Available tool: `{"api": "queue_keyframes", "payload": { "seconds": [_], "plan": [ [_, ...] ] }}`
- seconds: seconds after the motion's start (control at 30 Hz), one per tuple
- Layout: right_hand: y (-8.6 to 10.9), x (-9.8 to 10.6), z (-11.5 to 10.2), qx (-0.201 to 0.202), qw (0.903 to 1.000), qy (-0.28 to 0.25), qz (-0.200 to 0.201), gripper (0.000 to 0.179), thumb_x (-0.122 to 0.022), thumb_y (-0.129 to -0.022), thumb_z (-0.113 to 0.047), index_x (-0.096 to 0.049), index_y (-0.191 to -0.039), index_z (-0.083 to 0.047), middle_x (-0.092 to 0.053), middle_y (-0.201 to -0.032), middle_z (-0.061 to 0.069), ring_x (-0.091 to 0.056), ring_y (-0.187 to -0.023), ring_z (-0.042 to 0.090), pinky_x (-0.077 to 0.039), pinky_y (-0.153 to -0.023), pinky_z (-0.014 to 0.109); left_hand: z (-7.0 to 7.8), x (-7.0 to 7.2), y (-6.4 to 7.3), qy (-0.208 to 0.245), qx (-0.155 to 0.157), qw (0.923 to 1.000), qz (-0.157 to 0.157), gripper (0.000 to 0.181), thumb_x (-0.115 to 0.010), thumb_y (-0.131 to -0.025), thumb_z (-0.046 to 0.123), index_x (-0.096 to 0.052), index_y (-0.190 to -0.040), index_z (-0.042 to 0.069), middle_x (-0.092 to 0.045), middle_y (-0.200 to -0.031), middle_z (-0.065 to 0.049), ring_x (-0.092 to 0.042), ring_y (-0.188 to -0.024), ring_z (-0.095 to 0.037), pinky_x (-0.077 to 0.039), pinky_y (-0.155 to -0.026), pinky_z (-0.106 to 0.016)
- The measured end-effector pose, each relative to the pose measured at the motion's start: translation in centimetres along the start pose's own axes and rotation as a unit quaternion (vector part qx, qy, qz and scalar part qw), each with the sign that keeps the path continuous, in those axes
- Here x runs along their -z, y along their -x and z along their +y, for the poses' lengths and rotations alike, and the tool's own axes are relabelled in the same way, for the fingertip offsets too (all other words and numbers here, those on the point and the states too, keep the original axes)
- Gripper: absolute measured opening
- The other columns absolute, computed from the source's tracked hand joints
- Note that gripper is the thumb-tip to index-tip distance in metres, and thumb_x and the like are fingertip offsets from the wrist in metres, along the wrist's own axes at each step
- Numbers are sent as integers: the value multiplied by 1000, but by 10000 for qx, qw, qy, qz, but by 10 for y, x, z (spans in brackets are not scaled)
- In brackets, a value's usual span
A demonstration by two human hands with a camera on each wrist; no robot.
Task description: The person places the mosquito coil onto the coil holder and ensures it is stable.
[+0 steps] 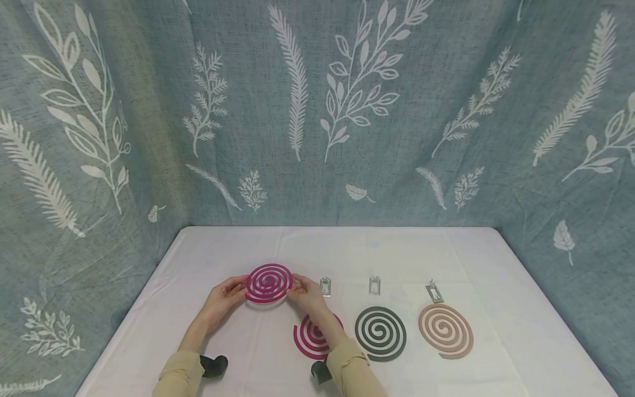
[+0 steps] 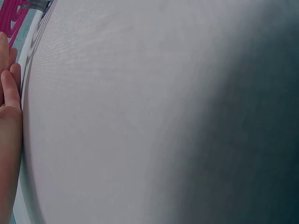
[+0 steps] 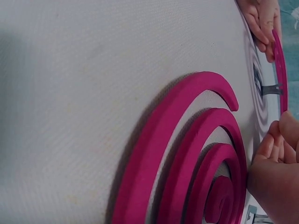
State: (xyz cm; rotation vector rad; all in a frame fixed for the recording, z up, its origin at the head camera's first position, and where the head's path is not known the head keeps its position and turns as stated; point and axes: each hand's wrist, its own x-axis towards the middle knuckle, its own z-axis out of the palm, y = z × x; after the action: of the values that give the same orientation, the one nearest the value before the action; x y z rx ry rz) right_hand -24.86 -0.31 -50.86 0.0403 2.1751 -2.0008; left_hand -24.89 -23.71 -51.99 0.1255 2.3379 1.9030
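Above the white table, a magenta mosquito coil [image 1: 269,280] is held nearly flat between both hands. The left hand [image 1: 218,302] pinches its left edge between thumb and fingers. At the opposite edge, the right hand [image 1: 307,296] holds it the same way. A small metal coil stand [image 3: 272,89] meets the middle of this coil in the right wrist view; whether it is fixed there cannot be made out. Beneath the right forearm lies a second magenta coil [image 3: 161,135], partly hidden in the head view. Only a corner of the held coil [image 2: 11,18] shows in the left wrist view.
Right of the hands lie a dark green coil [image 1: 379,332] and a tan coil [image 1: 443,329]. Behind the coils are three metal stands, left [image 1: 324,279], middle [image 1: 370,286] and right [image 1: 437,299]. A patterned blue-grey curtain [image 1: 337,182] surrounds the table's back and sides.
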Motion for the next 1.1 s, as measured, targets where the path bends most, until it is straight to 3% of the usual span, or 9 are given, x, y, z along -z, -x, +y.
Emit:
{"api": "queue_keyframes", "payload": {
  "seconds": [0.53,0.67,0.9,1.1],
  "plan": [
    [0,-1,0,-67,10000,-71,-4,50,-67,-82,1,-54,-130,0,-55,-80,-2,-46,-68,7,-39,-59,14,-2,1,0,25,94,9999,78,50,-61,-91,9,-42,-134,-10,-56,-127,-9,-53,-98,16,-43,-88,-4],
    [0,-1,0,-61,10000,-51,-12,50,-67,-82,0,-54,-130,0,-55,-80,-2,-46,-68,7,-39,-59,14,-1,1,0,48,104,9999,82,50,-61,-91,9,-42,-134,-10,-56,-128,-10,-53,-98,16,-43,-88,-4],
    [-1,-1,0,16,10000,-5,-25,49,-67,-82,1,-54,-130,1,-56,-82,0,-46,-68,6,-39,-59,13,2,1,1,33,88,9999,86,49,-59,-92,8,-41,-135,-10,-49,-135,-23,-52,-98,17,-42,-88,-3],
    [-1,0,0,-29,10000,47,5,50,-67,-81,0,-55,-129,1,-56,-82,0,-46,-68,6,-39,-58,14,2,0,1,27,169,9998,119,50,-60,-92,8,-41,-134,-10,-54,-130,-14,-53,-97,16,-43,-88,-4]
  ]
}}
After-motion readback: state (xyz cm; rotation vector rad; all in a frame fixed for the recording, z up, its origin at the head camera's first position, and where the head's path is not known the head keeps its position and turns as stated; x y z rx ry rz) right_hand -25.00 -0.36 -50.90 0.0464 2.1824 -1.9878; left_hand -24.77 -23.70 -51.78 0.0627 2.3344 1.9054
